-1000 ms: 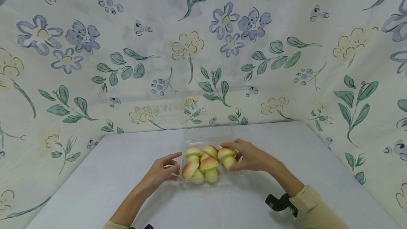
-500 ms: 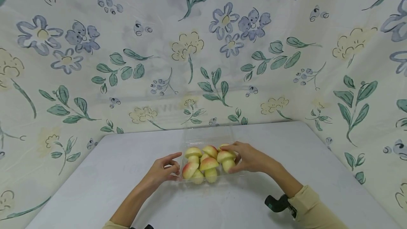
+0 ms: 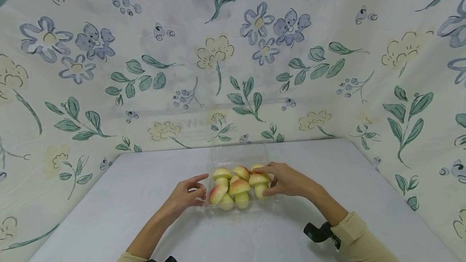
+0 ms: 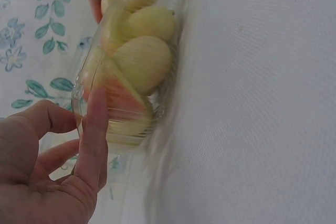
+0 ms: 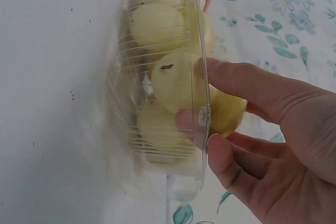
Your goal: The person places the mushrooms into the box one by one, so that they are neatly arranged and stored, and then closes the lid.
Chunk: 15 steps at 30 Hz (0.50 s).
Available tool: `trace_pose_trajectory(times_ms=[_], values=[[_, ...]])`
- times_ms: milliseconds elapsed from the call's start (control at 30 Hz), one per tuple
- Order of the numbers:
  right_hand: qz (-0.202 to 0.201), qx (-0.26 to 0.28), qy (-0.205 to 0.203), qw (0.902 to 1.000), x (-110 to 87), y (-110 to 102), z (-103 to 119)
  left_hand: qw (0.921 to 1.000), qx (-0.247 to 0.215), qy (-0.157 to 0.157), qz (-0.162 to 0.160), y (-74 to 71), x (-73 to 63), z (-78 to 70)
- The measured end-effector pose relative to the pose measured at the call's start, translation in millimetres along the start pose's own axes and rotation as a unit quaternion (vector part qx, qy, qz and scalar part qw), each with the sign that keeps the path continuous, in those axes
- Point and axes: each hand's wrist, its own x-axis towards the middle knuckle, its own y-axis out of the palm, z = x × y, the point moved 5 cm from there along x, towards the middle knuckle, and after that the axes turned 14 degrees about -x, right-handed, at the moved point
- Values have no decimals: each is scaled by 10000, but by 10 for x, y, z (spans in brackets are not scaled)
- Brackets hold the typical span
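Observation:
An open clear plastic clamshell box (image 3: 233, 204) holds several mushroom-shaped pieces (image 3: 239, 191), pale yellow-green with red-blushed caps. At the box's left end my left hand (image 3: 187, 193) pinches the rim; the left wrist view shows fingers (image 4: 94, 129) on both sides of that wall. My right hand (image 3: 287, 181) reaches over the right end and grips a mushroom-shaped piece (image 3: 259, 181) by cap and stem. Through the clear wall in the right wrist view, one fingertip (image 5: 186, 120) shows inside the box. The hand partly covers another piece (image 3: 256, 167) behind.
The box's clear lid (image 3: 238, 155) lies folded back towards the flower-printed cloth (image 3: 233, 72) behind the white table (image 3: 145, 181). A black wrist device (image 3: 318, 231) sits at the right sleeve. Small dark specks dot the table near the box.
My right hand and its mushroom-shaped piece have shifted slightly left and down, then almost stopped. More of the piece behind shows. My left hand has stayed in place.

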Motion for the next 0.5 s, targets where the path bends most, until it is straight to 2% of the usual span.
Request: trace_pose_trajectory(times_ms=[500], values=[[23, 43, 8, 10000, 4, 1, -10, 10000, -7, -27, 5, -3, 4, 8]])
